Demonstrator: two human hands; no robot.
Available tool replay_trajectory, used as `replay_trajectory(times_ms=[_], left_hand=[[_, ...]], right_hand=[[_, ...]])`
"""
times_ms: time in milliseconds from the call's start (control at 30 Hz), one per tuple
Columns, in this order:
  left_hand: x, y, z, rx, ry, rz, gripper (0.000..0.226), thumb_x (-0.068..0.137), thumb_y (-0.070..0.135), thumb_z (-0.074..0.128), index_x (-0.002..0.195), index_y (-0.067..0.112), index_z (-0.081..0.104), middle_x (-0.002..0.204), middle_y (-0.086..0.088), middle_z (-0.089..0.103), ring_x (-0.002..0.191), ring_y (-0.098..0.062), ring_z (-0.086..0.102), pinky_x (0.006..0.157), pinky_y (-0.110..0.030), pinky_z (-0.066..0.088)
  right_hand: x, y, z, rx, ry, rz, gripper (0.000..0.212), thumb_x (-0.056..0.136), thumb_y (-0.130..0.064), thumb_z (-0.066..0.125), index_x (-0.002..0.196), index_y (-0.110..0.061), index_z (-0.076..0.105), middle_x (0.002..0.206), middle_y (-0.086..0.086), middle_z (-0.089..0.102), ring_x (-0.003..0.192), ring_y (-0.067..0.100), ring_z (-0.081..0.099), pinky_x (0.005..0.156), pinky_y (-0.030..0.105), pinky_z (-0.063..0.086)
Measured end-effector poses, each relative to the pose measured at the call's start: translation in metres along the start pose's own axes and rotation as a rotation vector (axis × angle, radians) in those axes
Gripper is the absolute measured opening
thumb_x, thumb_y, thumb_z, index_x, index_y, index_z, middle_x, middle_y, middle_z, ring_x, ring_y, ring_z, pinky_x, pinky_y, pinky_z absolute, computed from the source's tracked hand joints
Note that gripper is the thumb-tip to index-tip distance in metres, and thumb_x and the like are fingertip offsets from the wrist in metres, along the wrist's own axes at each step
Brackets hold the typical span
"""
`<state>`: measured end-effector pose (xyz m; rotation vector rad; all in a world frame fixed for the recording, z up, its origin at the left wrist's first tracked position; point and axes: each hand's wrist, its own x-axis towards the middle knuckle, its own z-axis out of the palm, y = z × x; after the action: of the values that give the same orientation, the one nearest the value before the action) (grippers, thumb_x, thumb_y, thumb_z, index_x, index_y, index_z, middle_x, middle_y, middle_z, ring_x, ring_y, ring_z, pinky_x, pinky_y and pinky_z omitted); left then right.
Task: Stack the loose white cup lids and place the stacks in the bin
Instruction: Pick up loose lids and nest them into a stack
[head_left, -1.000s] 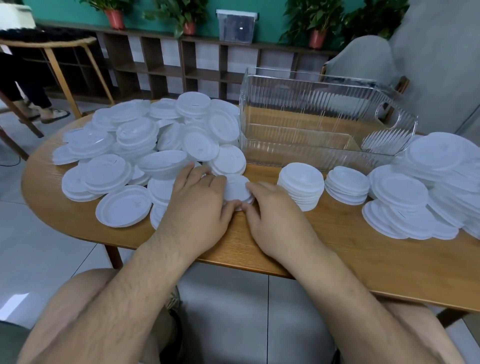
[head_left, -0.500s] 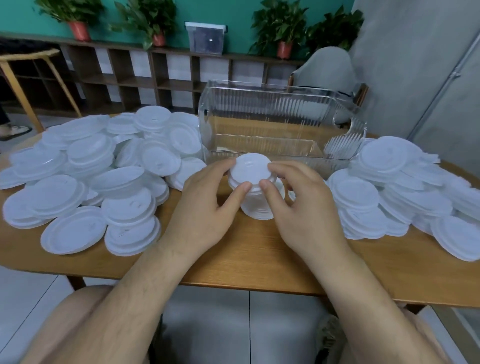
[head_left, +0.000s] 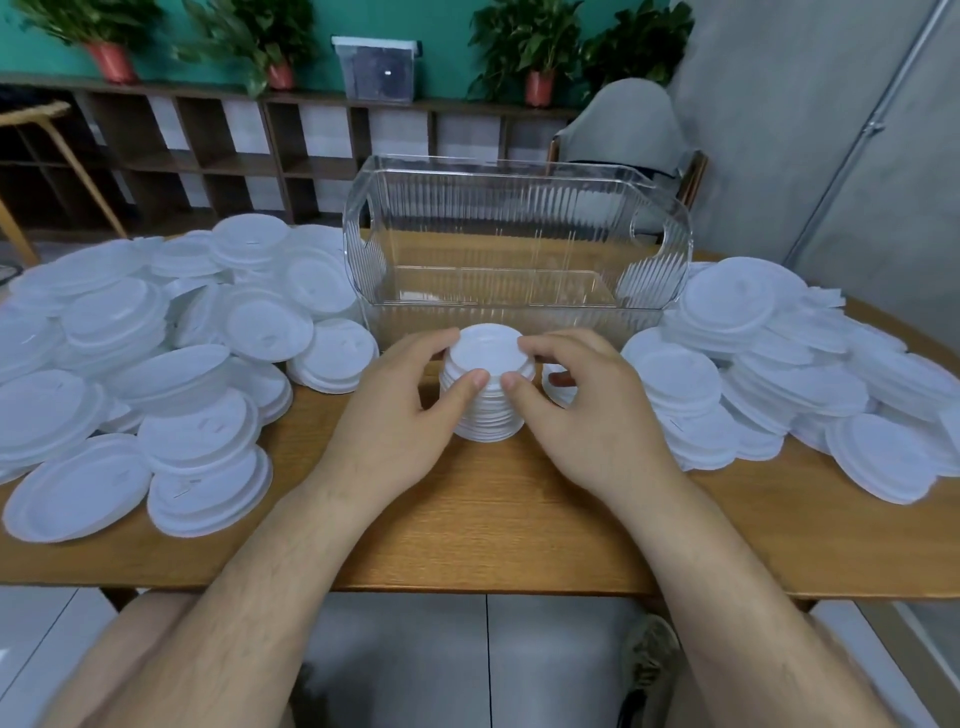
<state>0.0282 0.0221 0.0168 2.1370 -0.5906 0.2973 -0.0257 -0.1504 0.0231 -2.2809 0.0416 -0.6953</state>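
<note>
- Loose lids (head_left: 156, 364) are heaped left of the clear bin (head_left: 519, 249).
- Just in front of the bin, a lid stack (head_left: 488, 410) is clasped at its top by the left hand (head_left: 395, 415) and the right hand (head_left: 587, 410).
- The stack is stood upright on the desk (head_left: 493, 519), with its long axis vertical and tops upward.
- Squaring is judged to be in hand; next, a lift over the bin's front wall is called for.

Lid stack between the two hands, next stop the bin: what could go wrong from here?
1. The left hand and right hand hold the lid stack mostly near its top; lower lids may separate and drop on lifting.
2. The near wall of the clear bin stands just behind, taller than the stack; a low lift could clip the rim and tip it.
3. Loose lids lie close on the left; a wrist might sweep them.
</note>
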Motion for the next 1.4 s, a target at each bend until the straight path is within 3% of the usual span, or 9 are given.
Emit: replay_trajectory(times_ms=[233,333,433,500,667,900,1100,1267,1400], left_hand=[[-0.005,-0.006,0.000,-0.004,-0.063,-0.020,0.051,0.096,0.042,0.061,0.144,0.027,0.052,0.138,0.016,0.054,0.123,0.009,0.043,0.092,0.004,0.027],[-0.006,-0.007,0.000,0.002,-0.068,-0.013,0.051,0.097,0.043,0.060,0.144,0.026,0.052,0.139,0.015,0.054,0.126,0.006,0.044,0.094,0.002,0.027],[-0.010,-0.004,-0.002,-0.006,-0.025,0.025,0.051,0.097,0.043,0.061,0.143,0.026,0.052,0.137,0.016,0.054,0.128,0.003,0.046,0.107,-0.013,0.033],[-0.013,-0.002,-0.008,0.009,0.006,0.049,0.049,0.097,0.043,0.060,0.143,0.026,0.053,0.138,0.017,0.054,0.129,0.003,0.046,0.110,-0.018,0.033],[-0.027,-0.006,-0.035,0.089,0.082,0.113,0.041,0.100,0.035,0.058,0.139,0.022,0.057,0.137,0.014,0.057,0.127,0.004,0.046,0.105,-0.004,0.029],[-0.048,-0.030,-0.079,0.361,0.216,0.140,0.041,0.099,0.035,0.056,0.133,0.013,0.062,0.133,0.000,0.061,0.125,-0.017,0.054,0.106,-0.035,0.043],[-0.052,-0.055,-0.118,0.538,0.392,0.030,0.044,0.096,0.037,0.056,0.131,0.011,0.062,0.130,-0.005,0.061,0.125,-0.025,0.051,0.102,-0.037,0.036],[-0.056,-0.072,-0.136,0.611,0.366,-0.195,0.056,0.096,0.055,0.050,0.135,0.016,0.061,0.138,-0.009,0.056,0.133,-0.028,0.042,0.106,-0.044,0.031],[-0.060,-0.078,-0.139,0.607,0.352,-0.286,0.064,0.093,0.061,0.047,0.134,0.013,0.059,0.129,-0.008,0.064,0.126,-0.030,0.049,0.103,-0.042,0.031]], right_hand=[[-0.003,-0.001,-0.001,-0.023,-0.101,0.043,0.039,0.093,-0.033,0.068,0.129,-0.019,0.067,0.123,-0.014,0.056,0.111,0.000,0.053,0.101,0.023,0.046],[-0.004,-0.001,0.001,-0.048,-0.107,0.042,0.039,0.094,-0.034,0.067,0.130,-0.019,0.066,0.124,-0.015,0.055,0.108,-0.004,0.050,0.095,0.010,0.041],[-0.007,-0.006,0.004,-0.100,-0.046,-0.015,0.038,0.094,-0.033,0.066,0.130,-0.019,0.066,0.125,-0.015,0.054,0.109,-0.006,0.047,0.089,0.001,0.034],[-0.009,-0.014,0.006,-0.126,-0.009,-0.088,0.036,0.095,-0.030,0.065,0.129,-0.017,0.066,0.127,-0.011,0.057,0.117,0.001,0.050,0.097,0.009,0.036],[-0.014,-0.039,0.025,-0.070,-0.003,-0.229,0.034,0.096,-0.025,0.062,0.128,-0.015,0.067,0.124,-0.006,0.061,0.119,0.010,0.053,0.103,0.020,0.040],[-0.010,-0.072,0.067,-0.026,-0.108,-0.280,0.035,0.099,-0.024,0.061,0.132,-0.016,0.064,0.127,-0.007,0.060,0.122,0.011,0.053,0.105,0.031,0.045],[-0.006,-0.103,0.114,0.006,-0.183,-0.314,0.038,0.099,-0.027,0.058,0.135,-0.017,0.062,0.132,-0.002,0.061,0.126,0.015,0.053,0.107,0.033,0.044],[-0.003,-0.123,0.142,0.008,-0.282,-0.296,0.039,0.102,-0.027,0.056,0.140,-0.022,0.058,0.138,-0.004,0.058,0.130,0.011,0.046,0.109,0.024,0.036],[-0.001,-0.130,0.155,-0.023,-0.290,-0.266,0.038,0.103,-0.026,0.055,0.141,-0.022,0.058,0.139,-0.003,0.059,0.133,0.013,0.044,0.111,0.026,0.034]])
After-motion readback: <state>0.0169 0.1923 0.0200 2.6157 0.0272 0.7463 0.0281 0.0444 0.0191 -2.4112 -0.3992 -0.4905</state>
